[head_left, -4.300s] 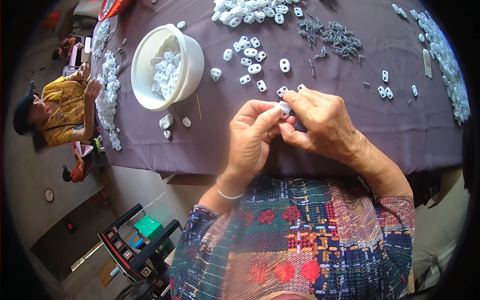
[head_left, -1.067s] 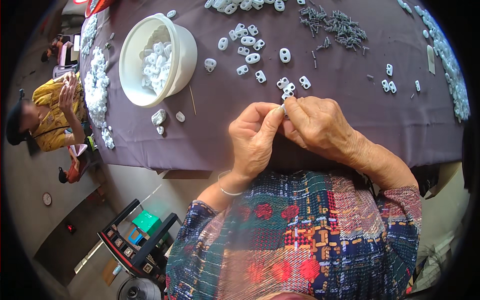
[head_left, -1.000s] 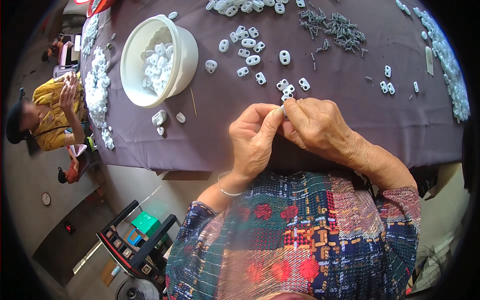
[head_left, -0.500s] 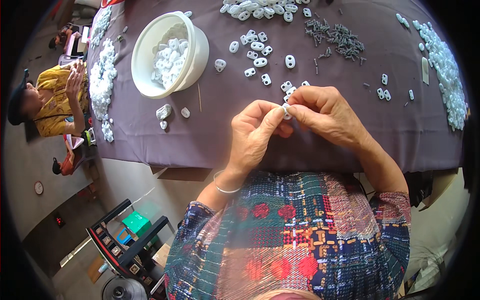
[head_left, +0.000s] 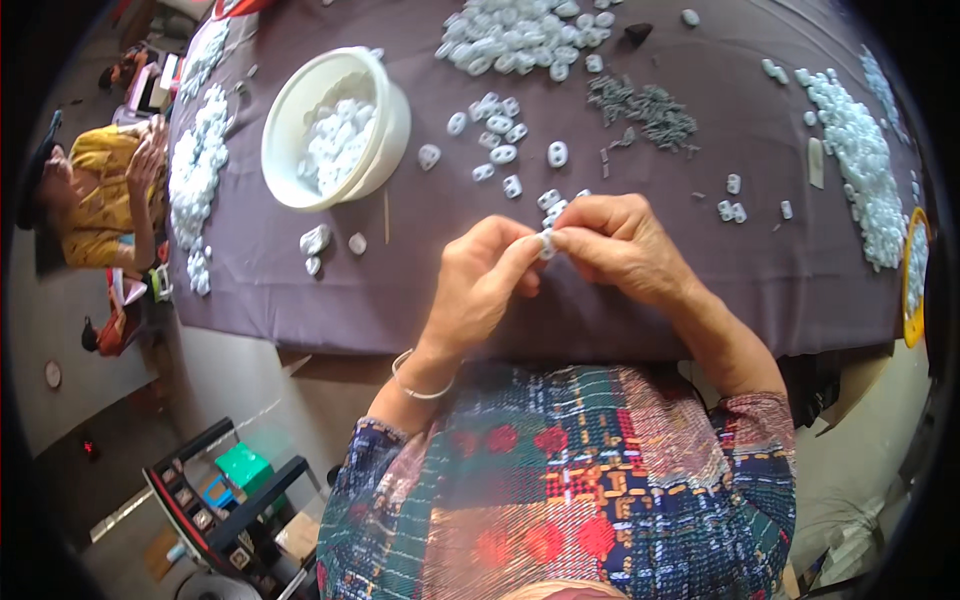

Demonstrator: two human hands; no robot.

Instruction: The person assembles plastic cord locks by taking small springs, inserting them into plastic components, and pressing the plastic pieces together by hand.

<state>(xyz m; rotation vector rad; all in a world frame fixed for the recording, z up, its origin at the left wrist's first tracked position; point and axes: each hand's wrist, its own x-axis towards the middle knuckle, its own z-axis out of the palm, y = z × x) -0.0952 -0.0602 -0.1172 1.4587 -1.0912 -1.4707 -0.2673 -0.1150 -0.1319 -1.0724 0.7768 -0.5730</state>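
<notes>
Between the fingertips of both hands is a small white plastic cord lock (head_left: pixel 546 245), partly covered by the fingers. My left hand (head_left: pixel 478 285) pinches it from the left with thumb and bent fingers. From the right, my right hand (head_left: pixel 622 248) presses thumb and forefinger against it. Just beyond the fingertips lie a few loose two-hole cord locks (head_left: pixel 549 199). Further off is a loose group of more white pieces (head_left: pixel 503 153). A heap of small dark metal springs (head_left: pixel 655 115) lies to the right of that group. Whether a spring is in my fingers cannot be seen.
A white tub (head_left: pixel 398 135) of white pieces stands at left, beside a thin stick (head_left: pixel 387 216) and stone-like lumps (head_left: pixel 315 240). Larger white heaps lie far off (head_left: pixel 515 38), at right (head_left: pixel 858 165) and at left (head_left: pixel 198 150). A person in yellow (head_left: pixel 92 205) sits at far left.
The view has shifted, so hands and table appear further left and slightly lower. Both hands keep their pinch on the cord lock. A yellow-rimmed container now shows at the right edge.
</notes>
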